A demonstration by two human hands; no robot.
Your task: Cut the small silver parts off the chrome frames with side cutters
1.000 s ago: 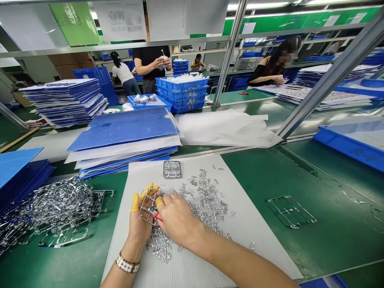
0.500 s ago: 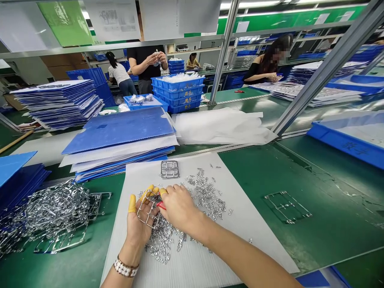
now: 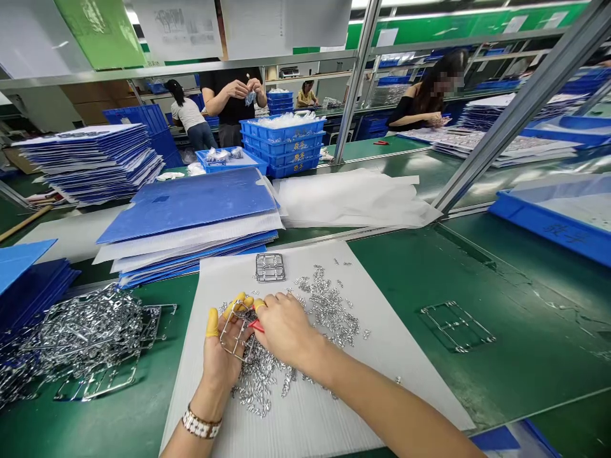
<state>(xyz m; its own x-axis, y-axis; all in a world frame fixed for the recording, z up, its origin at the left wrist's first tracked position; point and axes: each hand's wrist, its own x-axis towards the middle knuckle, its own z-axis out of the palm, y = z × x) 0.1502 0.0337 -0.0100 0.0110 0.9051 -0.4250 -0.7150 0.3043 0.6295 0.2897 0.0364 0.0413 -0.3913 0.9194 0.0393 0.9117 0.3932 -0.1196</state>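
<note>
My left hand [image 3: 220,353], with yellow finger cots and a watch at the wrist, is closed round a shiny silver plated frame [image 3: 235,334]. My right hand [image 3: 284,327] is closed on a small red-handled cutter [image 3: 256,327] pressed against that frame. Both hands hover over a white corrugated sheet [image 3: 334,407]. A heap of small silver parts [image 3: 329,308] lies scattered on the sheet under and beyond my hands. A small full frame [image 3: 270,267] lies at the sheet's far edge.
A tangled pile of silver frames [image 3: 81,337] lies left on the green table. An empty frame [image 3: 456,326] lies to the right. Stacks of blue and white sheets [image 3: 191,222] stand behind, with blue trays [image 3: 284,146] further back. Other people work at the far benches.
My hands have shifted slightly up the sheet with the frame and cutter. More loose silver parts show below my hands.
</note>
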